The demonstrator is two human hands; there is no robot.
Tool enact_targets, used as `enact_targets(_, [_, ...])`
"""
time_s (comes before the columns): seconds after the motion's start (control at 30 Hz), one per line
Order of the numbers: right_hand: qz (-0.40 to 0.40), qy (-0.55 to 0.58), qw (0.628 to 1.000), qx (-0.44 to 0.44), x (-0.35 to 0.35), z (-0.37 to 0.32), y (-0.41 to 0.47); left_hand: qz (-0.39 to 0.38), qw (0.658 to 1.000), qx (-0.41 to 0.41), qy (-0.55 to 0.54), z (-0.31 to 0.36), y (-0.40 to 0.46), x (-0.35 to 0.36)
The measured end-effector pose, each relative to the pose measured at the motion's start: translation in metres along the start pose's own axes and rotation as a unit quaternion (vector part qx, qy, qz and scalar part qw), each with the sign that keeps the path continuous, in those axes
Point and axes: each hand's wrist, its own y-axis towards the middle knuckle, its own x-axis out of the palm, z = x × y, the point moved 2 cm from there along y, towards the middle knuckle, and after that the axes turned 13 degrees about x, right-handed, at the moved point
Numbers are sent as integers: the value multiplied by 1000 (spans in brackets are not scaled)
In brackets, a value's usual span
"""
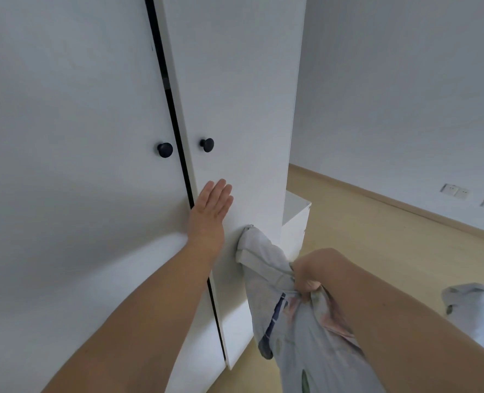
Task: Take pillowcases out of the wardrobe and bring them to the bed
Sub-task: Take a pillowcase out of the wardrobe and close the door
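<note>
A white wardrobe (65, 109) with two black knobs fills the left of the head view. Its right door (235, 95) stands slightly ajar, with a dark gap beside it. My left hand (211, 208) lies flat with straight fingers against that right door, below the knob (206, 144). My right hand (306, 275) grips a bunched pale blue patterned pillowcase (266, 268). The cloth hangs down from my fist, and its upper end touches the door's outer edge.
More pale patterned bedding (473, 310) lies at the right edge. A low white cabinet (294, 217) stands just right of the wardrobe. Light wooden floor (377, 236) spreads to the right, bounded by a white wall with sockets (455, 191).
</note>
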Motion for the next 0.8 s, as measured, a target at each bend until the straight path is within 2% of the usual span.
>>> enact_targets(0.23, [8, -16, 1000, -21, -2, -5, 13, -16, 995, -15, -96, -11, 15, 16])
enact_targets(0.5, [-11, -2, 999, -41, -6, -2, 15, -12, 990, -12, -137, -11, 15, 16])
enact_targets(0.6, [17, -15, 999, -33, -3, -1, 12, -27, 987, -10, -160, -10, 16, 12])
enact_targets(0.73, [-3, 3, 999, -45, 2, 7, 3, -50, 978, -3, -204, -12, 18, 8])
enact_targets(0.8, [17, 4, 999, -46, 4, 11, -1, -46, 971, -2, -233, -12, 17, 6])
